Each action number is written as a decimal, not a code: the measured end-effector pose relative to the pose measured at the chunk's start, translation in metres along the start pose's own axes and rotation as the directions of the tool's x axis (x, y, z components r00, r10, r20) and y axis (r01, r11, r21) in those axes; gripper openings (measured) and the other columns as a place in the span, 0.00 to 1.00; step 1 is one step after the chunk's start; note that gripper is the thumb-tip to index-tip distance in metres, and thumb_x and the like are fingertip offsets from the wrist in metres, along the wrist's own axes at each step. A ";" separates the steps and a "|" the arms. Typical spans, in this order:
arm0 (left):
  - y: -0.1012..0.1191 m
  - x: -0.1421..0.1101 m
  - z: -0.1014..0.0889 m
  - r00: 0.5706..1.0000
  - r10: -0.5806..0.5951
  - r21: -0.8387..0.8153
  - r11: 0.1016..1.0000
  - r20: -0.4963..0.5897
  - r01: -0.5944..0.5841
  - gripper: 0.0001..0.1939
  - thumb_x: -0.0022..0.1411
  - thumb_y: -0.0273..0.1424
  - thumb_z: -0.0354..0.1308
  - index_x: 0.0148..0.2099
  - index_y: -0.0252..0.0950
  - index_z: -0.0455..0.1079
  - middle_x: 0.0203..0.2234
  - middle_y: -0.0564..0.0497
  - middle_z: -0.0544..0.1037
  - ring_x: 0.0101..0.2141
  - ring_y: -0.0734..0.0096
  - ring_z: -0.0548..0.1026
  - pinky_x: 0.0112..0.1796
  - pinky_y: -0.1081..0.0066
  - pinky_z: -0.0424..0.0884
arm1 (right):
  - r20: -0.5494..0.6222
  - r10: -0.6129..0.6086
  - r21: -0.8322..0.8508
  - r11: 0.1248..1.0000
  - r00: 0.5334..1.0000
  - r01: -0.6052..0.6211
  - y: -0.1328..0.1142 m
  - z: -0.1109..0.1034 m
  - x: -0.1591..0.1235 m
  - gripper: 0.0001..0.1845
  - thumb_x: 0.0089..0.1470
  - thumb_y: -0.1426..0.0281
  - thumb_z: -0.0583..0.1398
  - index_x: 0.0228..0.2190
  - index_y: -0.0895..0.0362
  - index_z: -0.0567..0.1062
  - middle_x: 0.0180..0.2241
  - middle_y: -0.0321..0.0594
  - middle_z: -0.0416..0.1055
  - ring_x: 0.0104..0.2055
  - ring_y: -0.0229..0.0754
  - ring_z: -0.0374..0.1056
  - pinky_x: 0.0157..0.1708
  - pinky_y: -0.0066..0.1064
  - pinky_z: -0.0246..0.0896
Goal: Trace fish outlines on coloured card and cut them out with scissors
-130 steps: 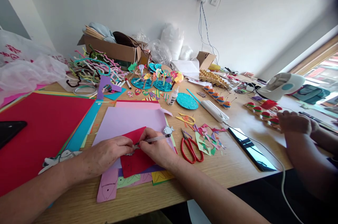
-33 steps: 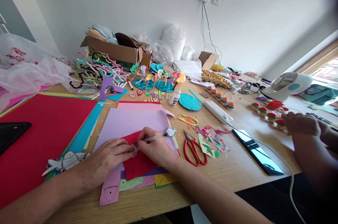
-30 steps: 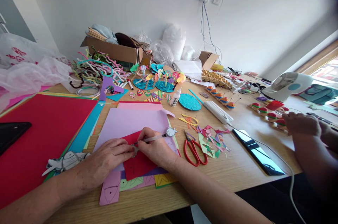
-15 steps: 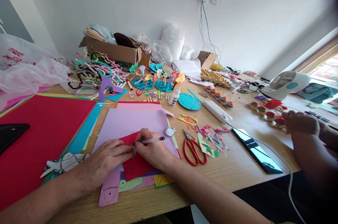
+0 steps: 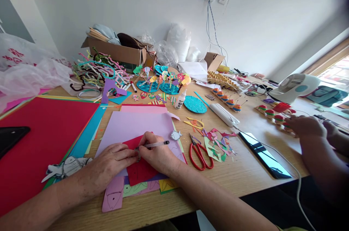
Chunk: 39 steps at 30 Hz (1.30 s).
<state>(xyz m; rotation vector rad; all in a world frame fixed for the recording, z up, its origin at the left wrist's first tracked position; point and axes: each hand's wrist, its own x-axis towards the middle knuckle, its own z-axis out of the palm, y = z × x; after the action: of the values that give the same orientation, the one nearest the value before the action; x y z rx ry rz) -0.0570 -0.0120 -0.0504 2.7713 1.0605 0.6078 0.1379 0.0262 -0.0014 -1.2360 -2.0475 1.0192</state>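
Note:
My right hand (image 5: 157, 154) is closed round a pen (image 5: 156, 144) with a clear barrel and dark cap end, its tip at a sheet of red paper (image 5: 143, 173). My left hand (image 5: 116, 162) lies on the red paper's left edge, fingers stretched out and pressing down. A small greyish cutout (image 5: 139, 155) shows at its fingertips, mostly hidden. Under the red paper lies a lilac sheet (image 5: 141, 122). A white fish cutout (image 5: 176, 135) rests right of my right hand. At the front, a pink strip (image 5: 113, 198) bears a drawn fish.
Red-handled scissors (image 5: 201, 155) and paper scraps (image 5: 218, 144) lie to the right, near a phone (image 5: 264, 154). Behind them stand a glue bottle (image 5: 180, 100) and a blue disc (image 5: 195, 104). Large red paper (image 5: 49, 125) fills the left. Another person's hands (image 5: 311, 127) work at the far right.
The pen has tilted, and its cap end has moved left and down, off the white fish cutout. My left hand stays in place. The other person's hands have shifted slightly left.

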 end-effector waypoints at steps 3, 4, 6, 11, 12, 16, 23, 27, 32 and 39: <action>0.003 0.003 -0.005 1.000 -0.004 0.013 1.000 0.022 0.004 0.22 0.67 0.23 0.40 0.56 0.45 0.67 0.48 0.54 0.75 0.49 0.66 0.67 0.52 0.64 0.65 | 0.026 0.022 0.012 1.000 0.999 -0.022 -0.004 -0.002 0.000 0.11 0.43 0.82 0.56 0.21 0.54 0.64 0.21 0.30 0.65 0.25 0.35 0.62 0.24 0.21 0.55; 0.004 0.004 -0.008 1.000 -0.003 0.021 1.000 0.029 0.002 0.22 0.67 0.22 0.40 0.56 0.45 0.67 0.48 0.54 0.76 0.49 0.66 0.67 0.51 0.64 0.66 | 0.034 0.025 0.024 0.999 0.999 -0.026 -0.005 -0.002 0.000 0.11 0.43 0.82 0.56 0.21 0.54 0.64 0.21 0.30 0.65 0.25 0.35 0.62 0.24 0.21 0.55; 0.007 0.006 -0.012 0.999 -0.001 0.030 1.000 0.045 0.000 0.23 0.67 0.22 0.40 0.56 0.45 0.67 0.47 0.55 0.76 0.49 0.66 0.68 0.51 0.65 0.66 | 0.056 0.026 0.051 0.998 0.998 -0.029 -0.005 -0.002 0.000 0.11 0.43 0.81 0.56 0.21 0.54 0.64 0.21 0.30 0.65 0.24 0.35 0.61 0.23 0.22 0.54; 0.006 0.003 -0.010 0.999 -0.022 0.021 1.000 0.043 0.021 0.24 0.66 0.21 0.40 0.57 0.47 0.65 0.49 0.56 0.75 0.50 0.68 0.68 0.52 0.65 0.64 | 0.039 0.019 0.135 0.991 0.999 -0.024 0.000 -0.001 0.001 0.10 0.43 0.81 0.56 0.21 0.54 0.64 0.20 0.29 0.63 0.23 0.34 0.59 0.22 0.21 0.53; 0.005 0.002 -0.008 0.999 -0.021 0.022 1.000 0.032 0.020 0.25 0.66 0.21 0.40 0.58 0.48 0.64 0.49 0.57 0.74 0.50 0.68 0.67 0.53 0.65 0.64 | 0.019 0.014 0.161 0.987 1.000 -0.017 0.002 -0.002 0.001 0.09 0.44 0.81 0.56 0.22 0.55 0.65 0.20 0.29 0.63 0.23 0.33 0.59 0.22 0.21 0.53; 0.002 -0.002 -0.001 1.000 0.013 0.082 0.997 -0.021 -0.011 0.25 0.66 0.21 0.39 0.58 0.47 0.64 0.48 0.57 0.75 0.51 0.70 0.66 0.54 0.67 0.62 | -0.002 -0.078 0.119 0.990 0.997 0.078 0.008 -0.006 0.000 0.06 0.48 0.78 0.56 0.27 0.55 0.67 0.22 0.29 0.64 0.24 0.33 0.60 0.24 0.22 0.54; 0.013 0.003 -0.010 0.995 0.062 0.250 0.967 -0.076 -0.041 0.25 0.66 0.21 0.38 0.57 0.45 0.65 0.44 0.57 0.77 0.50 0.71 0.66 0.52 0.70 0.63 | 0.126 -0.217 -0.106 0.967 0.968 0.231 0.009 -0.011 0.002 0.06 0.51 0.76 0.56 0.33 0.56 0.68 0.25 0.34 0.69 0.27 0.36 0.65 0.28 0.25 0.56; 0.022 0.004 -0.011 0.995 0.026 0.306 0.952 -0.097 0.005 0.24 0.64 0.18 0.39 0.55 0.43 0.67 0.45 0.55 0.75 0.49 0.68 0.65 0.53 0.69 0.60 | 0.186 -0.230 -0.161 0.952 0.955 0.261 0.009 -0.014 0.004 0.05 0.53 0.75 0.55 0.34 0.57 0.68 0.25 0.35 0.69 0.25 0.36 0.65 0.26 0.24 0.55; 0.033 -0.001 -0.001 0.992 -0.110 0.320 0.940 -0.055 0.122 0.24 0.60 0.18 0.43 0.53 0.43 0.67 0.43 0.56 0.75 0.47 0.68 0.66 0.55 0.67 0.58 | 0.218 -0.235 -0.167 0.947 0.947 0.273 0.009 -0.015 0.007 0.04 0.53 0.75 0.55 0.34 0.57 0.68 0.25 0.36 0.69 0.25 0.37 0.65 0.26 0.24 0.54; 0.050 -0.002 -0.009 0.988 -0.076 0.447 0.885 -0.135 0.129 0.30 0.50 0.13 0.41 0.52 0.37 0.68 0.44 0.54 0.77 0.45 0.69 0.69 0.49 0.70 0.64 | 0.243 -0.191 -0.066 0.975 0.951 0.212 0.007 -0.019 0.016 0.05 0.51 0.77 0.56 0.31 0.56 0.69 0.21 0.31 0.66 0.22 0.34 0.61 0.24 0.23 0.53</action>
<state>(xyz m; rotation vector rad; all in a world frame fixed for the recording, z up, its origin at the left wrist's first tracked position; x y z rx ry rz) -0.0312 -0.0511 -0.0309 3.0663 1.5428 0.5701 0.1488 0.0495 0.0048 -0.9599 -2.3707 1.0249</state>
